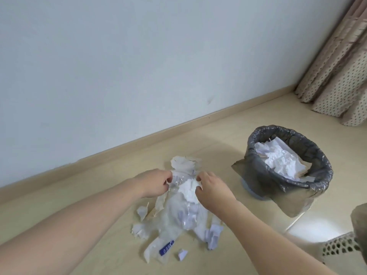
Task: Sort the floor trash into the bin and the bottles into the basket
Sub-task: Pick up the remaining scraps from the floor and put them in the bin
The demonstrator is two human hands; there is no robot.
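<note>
Floor trash, a heap of clear plastic bags, torn paper and crumpled white tissue, lies on the beige floor near the skirting board, just in front of the person. Left hand has its fingers curled, pinching the left edge of the clear plastic at the upper part of the heap. Right hand pinches the right edge of the same plastic beside a wad of white tissue. One small paper scrap lies apart from the heap, close to a bag bearing a blue label. Bin, lined with a dark grey bag, stands upright to the right of the heap, apart from it, and holds crumpled white paper. Part of a perforated basket shows at the lower right edge; its contents cannot be seen. Dotted curtain hangs in the upper right corner.
</note>
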